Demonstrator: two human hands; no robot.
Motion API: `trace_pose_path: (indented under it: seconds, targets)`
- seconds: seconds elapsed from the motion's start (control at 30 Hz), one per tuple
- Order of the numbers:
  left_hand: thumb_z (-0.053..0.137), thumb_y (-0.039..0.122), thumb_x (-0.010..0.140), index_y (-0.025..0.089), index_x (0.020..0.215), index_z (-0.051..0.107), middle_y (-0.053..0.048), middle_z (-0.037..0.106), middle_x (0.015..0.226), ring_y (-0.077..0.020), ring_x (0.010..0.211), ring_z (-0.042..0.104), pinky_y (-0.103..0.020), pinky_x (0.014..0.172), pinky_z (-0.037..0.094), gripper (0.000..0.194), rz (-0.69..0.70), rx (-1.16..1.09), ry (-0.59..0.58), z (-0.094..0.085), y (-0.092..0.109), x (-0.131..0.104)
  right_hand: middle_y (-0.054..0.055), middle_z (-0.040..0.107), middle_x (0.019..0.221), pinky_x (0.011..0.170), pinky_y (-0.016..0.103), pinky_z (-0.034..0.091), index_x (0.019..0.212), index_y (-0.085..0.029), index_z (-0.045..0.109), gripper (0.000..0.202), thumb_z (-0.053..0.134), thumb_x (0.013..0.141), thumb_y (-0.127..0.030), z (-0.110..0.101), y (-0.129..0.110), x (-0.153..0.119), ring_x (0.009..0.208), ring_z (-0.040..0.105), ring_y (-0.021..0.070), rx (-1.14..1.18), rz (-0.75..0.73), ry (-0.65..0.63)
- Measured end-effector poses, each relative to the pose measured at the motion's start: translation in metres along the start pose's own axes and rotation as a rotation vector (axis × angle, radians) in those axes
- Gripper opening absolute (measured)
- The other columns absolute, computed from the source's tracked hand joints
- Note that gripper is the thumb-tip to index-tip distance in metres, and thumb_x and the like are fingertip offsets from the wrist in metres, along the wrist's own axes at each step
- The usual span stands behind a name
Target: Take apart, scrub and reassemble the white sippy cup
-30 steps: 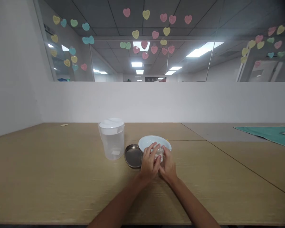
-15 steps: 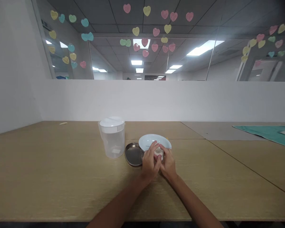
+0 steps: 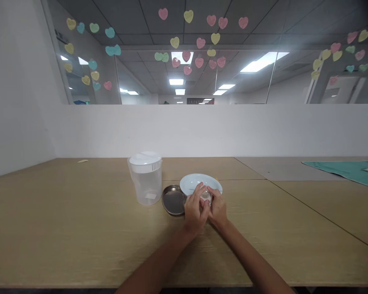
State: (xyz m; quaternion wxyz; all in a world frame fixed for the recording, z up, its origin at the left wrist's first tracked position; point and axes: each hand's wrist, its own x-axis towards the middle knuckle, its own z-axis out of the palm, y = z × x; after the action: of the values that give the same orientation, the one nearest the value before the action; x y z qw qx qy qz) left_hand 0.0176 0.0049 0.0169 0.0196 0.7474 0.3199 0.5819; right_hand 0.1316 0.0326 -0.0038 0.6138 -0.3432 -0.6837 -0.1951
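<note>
Between my two hands is a small round whitish, partly clear object (image 3: 206, 195); its kind I cannot make out. My left hand (image 3: 196, 210) curls round its left side, thumb towards the front. My right hand (image 3: 217, 208) closes on it from the right, with the fingertips of both hands almost meeting on top. Just behind the hands lies a white plate (image 3: 190, 181), its near rim partly hidden by them. A dark round metal dish (image 3: 173, 201) sits against my left hand's outer side, its right edge covered.
A clear plastic pitcher (image 3: 147, 185) with a white lid stands left of the metal dish. A teal cloth (image 3: 343, 167) lies at the far right of the wooden table (image 3: 79, 228). A small pale flat piece (image 3: 82, 161) is at the back left, near the white wall.
The whole view has shifted slightly, with the table things a little lower and to the right. Both hands keep their hold on the small object.
</note>
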Motion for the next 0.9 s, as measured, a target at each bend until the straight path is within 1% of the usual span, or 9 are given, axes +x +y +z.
trace_pose_path:
  seconds: [0.1,0.23,0.4,0.6,0.73,0.9]
  targets:
    - [0.043,0.021,0.086,0.022,0.129,0.047,-0.007,0.050,0.136,-0.0212,0.123,0.048,-0.036,0.096,0.045,0.044,0.000,0.024,-0.001,-0.0001,0.0005,0.0005,0.009,0.063,0.096,0.068,0.037,0.051,0.121,-0.018,0.043,0.042,0.051,0.083,-0.034,0.0008,-0.0001,0.0009,0.083,0.060,0.0218,-0.001,0.013,0.000]
    - [0.043,0.022,0.086,0.020,0.128,0.048,-0.008,0.051,0.134,-0.0213,0.124,0.048,-0.037,0.098,0.044,0.043,-0.019,0.036,-0.012,-0.0012,0.0032,0.0017,0.009,0.062,0.094,0.068,0.037,0.052,0.118,-0.018,0.043,0.040,0.049,0.084,-0.037,0.0000,-0.0029,0.0030,0.083,0.061,0.0218,-0.034,0.023,0.011]
    - [0.043,0.021,0.086,0.021,0.126,0.049,-0.006,0.053,0.132,-0.0201,0.122,0.049,-0.035,0.098,0.044,0.041,-0.012,0.010,0.023,-0.0010,0.0030,0.0026,0.008,0.062,0.090,0.062,0.034,0.052,0.114,-0.017,0.045,0.037,0.050,0.084,-0.038,0.0000,-0.0055,0.0073,0.078,0.062,0.0210,-0.042,0.023,0.031]
    - [0.043,0.018,0.085,0.020,0.126,0.050,-0.007,0.053,0.132,-0.0195,0.121,0.050,-0.035,0.100,0.043,0.041,0.006,-0.032,0.039,-0.0004,-0.0002,0.0030,0.009,0.063,0.089,0.062,0.034,0.052,0.112,-0.017,0.046,0.036,0.050,0.083,-0.040,0.0020,-0.0056,0.0079,0.078,0.063,0.0214,-0.032,0.049,0.033]
    - [0.045,0.018,0.084,0.020,0.125,0.051,-0.007,0.054,0.131,-0.0197,0.120,0.051,-0.035,0.099,0.045,0.041,0.010,-0.043,0.043,-0.0017,0.0001,0.0039,0.010,0.063,0.091,0.062,0.035,0.053,0.110,-0.017,0.046,0.037,0.050,0.083,-0.042,0.0032,-0.0053,0.0067,0.078,0.063,0.0216,-0.030,0.080,0.029]
    - [0.046,0.019,0.083,0.019,0.123,0.052,-0.008,0.057,0.128,-0.0198,0.119,0.052,-0.035,0.100,0.044,0.041,0.011,-0.052,0.044,-0.0028,0.0007,0.0055,0.009,0.063,0.090,0.062,0.035,0.053,0.110,-0.017,0.046,0.036,0.049,0.084,-0.041,0.0029,-0.0059,0.0070,0.079,0.064,0.0220,-0.031,0.071,0.031]
